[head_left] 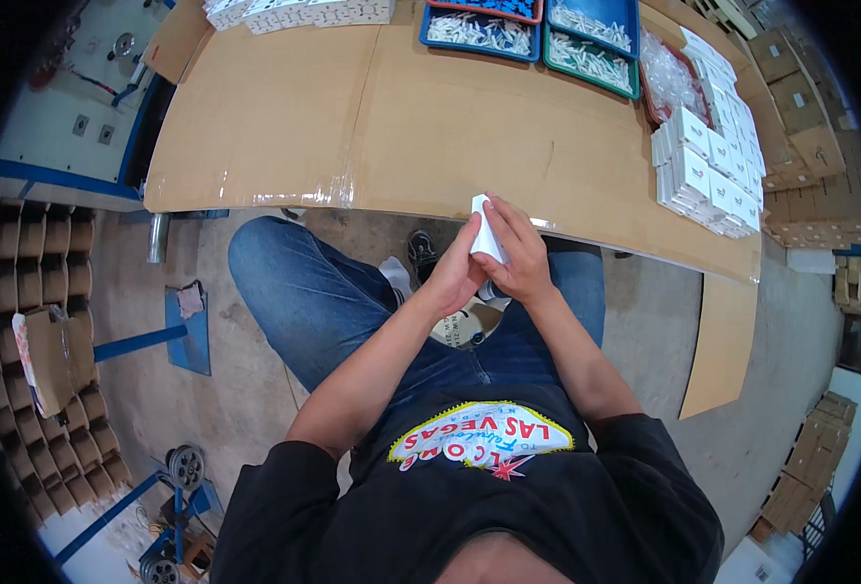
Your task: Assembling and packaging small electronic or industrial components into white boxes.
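Between my two hands, just off the near edge of the table, is a small white box (487, 234), held tilted with one end pointing away from me. My left hand (457, 268) presses against its left side, the fingers partly hidden by the box. Curled round its right side and far end is my right hand (520, 248). Whether the box's flaps are folded in cannot be made out. The cardboard-covered table (430, 146) lies just beyond my hands.
Stacked white boxes (708, 180) stand at the table's right, beside a red tray (656, 107) of clear plastic bags. Blue and green trays (586, 83) of small white pieces sit at the back. More white boxes (304, 14) line the far left.
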Demonstrator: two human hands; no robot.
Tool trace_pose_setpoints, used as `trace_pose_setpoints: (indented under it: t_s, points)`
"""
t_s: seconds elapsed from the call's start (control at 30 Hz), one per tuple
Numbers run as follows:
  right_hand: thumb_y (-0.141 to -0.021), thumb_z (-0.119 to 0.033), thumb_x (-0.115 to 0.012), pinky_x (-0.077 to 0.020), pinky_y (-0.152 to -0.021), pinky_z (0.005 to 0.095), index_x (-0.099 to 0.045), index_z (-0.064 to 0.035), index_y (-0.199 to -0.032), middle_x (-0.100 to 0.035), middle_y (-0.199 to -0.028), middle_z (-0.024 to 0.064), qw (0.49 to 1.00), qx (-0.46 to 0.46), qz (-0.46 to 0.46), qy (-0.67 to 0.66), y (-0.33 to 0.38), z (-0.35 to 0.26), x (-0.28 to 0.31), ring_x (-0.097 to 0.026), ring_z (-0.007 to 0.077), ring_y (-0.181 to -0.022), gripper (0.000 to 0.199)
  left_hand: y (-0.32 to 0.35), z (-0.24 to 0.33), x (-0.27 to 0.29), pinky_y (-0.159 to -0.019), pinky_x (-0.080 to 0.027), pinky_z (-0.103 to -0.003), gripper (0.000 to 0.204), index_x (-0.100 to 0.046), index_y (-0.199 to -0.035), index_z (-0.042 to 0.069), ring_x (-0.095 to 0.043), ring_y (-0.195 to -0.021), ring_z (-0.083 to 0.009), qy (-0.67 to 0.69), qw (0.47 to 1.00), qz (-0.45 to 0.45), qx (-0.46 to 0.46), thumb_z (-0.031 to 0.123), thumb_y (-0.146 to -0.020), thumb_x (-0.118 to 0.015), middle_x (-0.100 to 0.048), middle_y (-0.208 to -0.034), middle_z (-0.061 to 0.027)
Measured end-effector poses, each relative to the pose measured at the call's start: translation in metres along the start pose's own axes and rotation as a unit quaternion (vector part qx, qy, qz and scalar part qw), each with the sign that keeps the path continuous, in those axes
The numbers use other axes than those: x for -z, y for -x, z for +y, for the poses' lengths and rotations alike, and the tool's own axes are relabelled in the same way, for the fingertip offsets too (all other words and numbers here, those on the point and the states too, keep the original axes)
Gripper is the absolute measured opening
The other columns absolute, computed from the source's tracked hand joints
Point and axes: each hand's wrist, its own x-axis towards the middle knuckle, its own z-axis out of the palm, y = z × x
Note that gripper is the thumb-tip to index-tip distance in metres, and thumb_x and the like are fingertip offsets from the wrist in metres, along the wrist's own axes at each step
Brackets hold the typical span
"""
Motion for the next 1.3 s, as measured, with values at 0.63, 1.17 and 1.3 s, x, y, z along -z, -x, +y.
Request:
trace_pose_setpoints:
  t_s: [0.63,1.17,1.3]
  points:
    - [-0.088,-0.043,-0.070,-0.0491,-0.097,0.0438,-0.059,0.0039,-0.130,-0.058,-0.134,0.0240,1.000,-0.001,0.000,-0.010,0.008,-0.004,-0.002,-0.060,0.0414,-0.116,0.064,0.007,-0.007,0.003,-0.099,-0.047,-0.034,0.050,-0.050,-0.136,0.012,-0.058,-0.115,-0.0158,0.022,0.999,0.027,-0.004,0.050,-0.103,-0.047,-0.060,-0.125,-0.0032]
    - [-0.076,-0.018,-0.072,-0.0298,-0.116,0.0538,-0.044,-0.0100,-0.146,-0.036,-0.156,0.0204,0.994,-0.043,-0.021,-0.101,0.000,-0.011,-0.002,-0.039,0.0399,-0.142,0.076,0.003,0.027,0.000,-0.103,-0.039,-0.031,0.068,-0.042,-0.143,0.009,-0.050,-0.118,-0.0195,-0.309,0.905,0.012,-0.293,0.002,-0.076,-0.045,-0.048,-0.134,-0.0088]
    - [-0.073,-0.011,-0.073,-0.0360,-0.113,0.0479,-0.044,-0.0075,-0.145,-0.036,-0.156,0.0229,0.990,-0.042,-0.011,-0.136,0.000,-0.010,-0.006,-0.041,0.0414,-0.140,0.077,0.007,0.031,-0.005,-0.103,-0.038,-0.029,0.070,-0.041,-0.144,0.009,-0.049,-0.118,-0.0184,-0.338,0.896,0.015,-0.288,-0.002,-0.075,-0.045,-0.048,-0.133,-0.0091]
